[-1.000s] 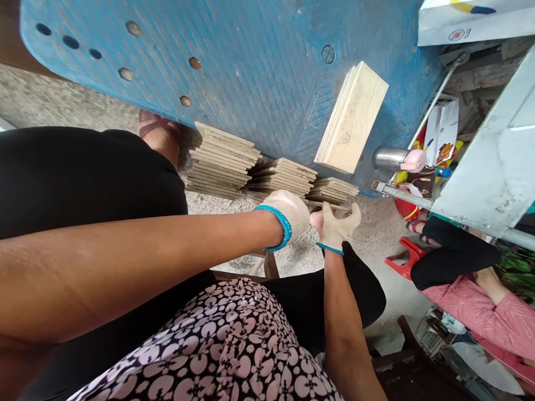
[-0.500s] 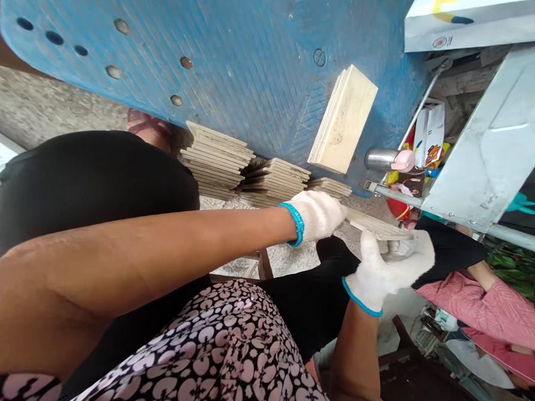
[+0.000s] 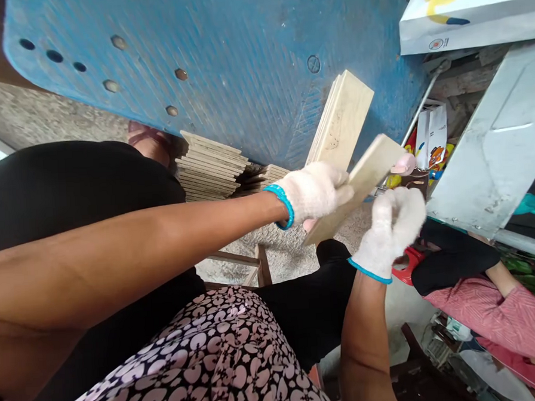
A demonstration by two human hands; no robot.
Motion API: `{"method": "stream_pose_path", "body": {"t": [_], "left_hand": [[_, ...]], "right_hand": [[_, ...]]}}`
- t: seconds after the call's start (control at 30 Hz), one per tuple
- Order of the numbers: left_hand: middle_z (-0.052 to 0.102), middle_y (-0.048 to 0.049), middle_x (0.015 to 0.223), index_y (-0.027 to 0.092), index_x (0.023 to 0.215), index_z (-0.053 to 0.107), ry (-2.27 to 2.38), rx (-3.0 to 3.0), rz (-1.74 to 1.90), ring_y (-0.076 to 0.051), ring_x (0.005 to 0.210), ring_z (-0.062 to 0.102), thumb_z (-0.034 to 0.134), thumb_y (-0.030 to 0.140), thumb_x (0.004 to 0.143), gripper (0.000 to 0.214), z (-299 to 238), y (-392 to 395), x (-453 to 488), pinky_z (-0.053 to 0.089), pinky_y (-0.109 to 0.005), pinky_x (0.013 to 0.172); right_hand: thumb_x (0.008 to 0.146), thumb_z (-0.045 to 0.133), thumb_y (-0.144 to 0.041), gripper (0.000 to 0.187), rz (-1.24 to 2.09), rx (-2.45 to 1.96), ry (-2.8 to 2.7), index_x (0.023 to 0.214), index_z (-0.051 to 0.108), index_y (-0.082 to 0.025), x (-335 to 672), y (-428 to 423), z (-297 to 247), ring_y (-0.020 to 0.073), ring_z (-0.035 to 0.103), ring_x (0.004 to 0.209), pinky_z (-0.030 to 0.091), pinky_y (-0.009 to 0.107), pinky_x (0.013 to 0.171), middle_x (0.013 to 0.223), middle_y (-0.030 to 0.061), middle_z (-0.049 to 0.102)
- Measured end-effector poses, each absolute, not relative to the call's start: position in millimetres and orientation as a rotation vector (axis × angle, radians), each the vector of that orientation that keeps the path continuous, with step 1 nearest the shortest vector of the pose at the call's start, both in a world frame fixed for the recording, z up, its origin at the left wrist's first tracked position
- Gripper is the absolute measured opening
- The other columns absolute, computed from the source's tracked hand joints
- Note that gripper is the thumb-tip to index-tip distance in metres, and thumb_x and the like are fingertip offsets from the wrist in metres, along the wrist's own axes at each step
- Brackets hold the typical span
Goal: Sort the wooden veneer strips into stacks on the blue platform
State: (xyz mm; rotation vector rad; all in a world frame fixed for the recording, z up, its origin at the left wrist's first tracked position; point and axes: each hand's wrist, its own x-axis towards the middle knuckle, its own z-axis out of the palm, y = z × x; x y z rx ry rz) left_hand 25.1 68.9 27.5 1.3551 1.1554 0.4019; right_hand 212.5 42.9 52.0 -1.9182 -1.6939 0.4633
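Observation:
My left hand [image 3: 314, 192], in a white knit glove with a blue cuff, grips one end of a pale flat tile [image 3: 373, 165] and holds it tilted, far end raised. My right hand [image 3: 396, 220], gloved the same way, is curled closed just under the tile's lower edge; what its fingers enclose is hidden. Behind the tile, a short stack of similar pale tiles [image 3: 346, 112] lies on the blue work surface [image 3: 242, 58]. Lower stacks of tiles [image 3: 209, 164] rest on the gravelly floor beyond my knee.
Another person in pink and black [image 3: 487, 285] sits at the right by a red stool [image 3: 409, 259]. A white metal panel [image 3: 493, 153] and a printed box [image 3: 468, 10] stand at the right. A wooden frame [image 3: 257, 264] shows between my legs.
Both hands came up from the floor stacks with one tile. The tile has since tilted upward in front of the blue surface, and my right hand slid from beneath it to its lower edge.

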Motion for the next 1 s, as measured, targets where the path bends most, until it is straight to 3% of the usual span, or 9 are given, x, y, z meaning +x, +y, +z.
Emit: {"method": "stream_pose_path", "body": {"t": [0.2,0.37,0.57,0.77,1.0], "left_hand": [[0.058,-0.0024,0.068,0.014,0.084,0.067,1.435,1.162,0.418,-0.012,0.059,0.047,0.048,0.040,0.090,0.033,19,68,11,0.036,-0.028,0.058],[0.058,-0.0012,0.065,0.016,0.077,0.063,1.546,1.105,0.349,-0.011,0.058,0.047,0.050,0.039,0.088,0.029,14,61,0,0.035,-0.027,0.056],[0.060,-0.0014,0.065,0.018,0.073,0.063,1.535,1.110,0.262,-0.012,0.056,0.048,0.049,0.045,0.087,0.033,8,56,-1,0.033,-0.028,0.051],[0.070,-0.0034,0.080,0.020,0.094,0.071,1.398,1.078,0.355,-0.014,0.066,0.059,0.044,0.049,0.090,0.039,17,61,-3,0.037,-0.025,0.054],[0.069,-0.0103,0.078,0.015,0.089,0.073,1.291,1.431,0.176,-0.021,0.064,0.062,0.043,0.048,0.092,0.044,32,47,-6,0.040,-0.029,0.055]], "right_hand": [[0.076,0.069,-0.051,0.100,0.907,-2.064,-1.713,0.156,0.018,-0.018,196,37,23,0.0303,0.044,0.139,0.043,0.051,0.110,0.153,0.0189,0.036],[0.060,0.083,-0.052,0.116,1.029,-2.195,-1.784,0.156,0.026,-0.017,173,37,22,0.0376,0.041,0.140,0.039,0.057,0.112,0.154,0.0200,0.036],[0.059,0.082,-0.051,0.110,1.111,-2.121,-1.664,0.152,0.035,-0.013,161,34,6,0.0354,0.044,0.139,0.039,0.054,0.113,0.152,0.0201,0.041],[0.060,0.081,-0.048,0.103,1.225,-1.952,-1.464,0.147,0.038,-0.011,176,41,-27,0.0304,0.059,0.123,0.049,0.049,0.104,0.140,0.0216,0.054],[0.057,0.082,-0.052,0.098,0.849,-2.181,-1.610,0.139,0.046,-0.012,203,99,-26,0.0289,0.060,0.118,0.047,0.045,0.106,0.133,0.0168,0.059]]}}
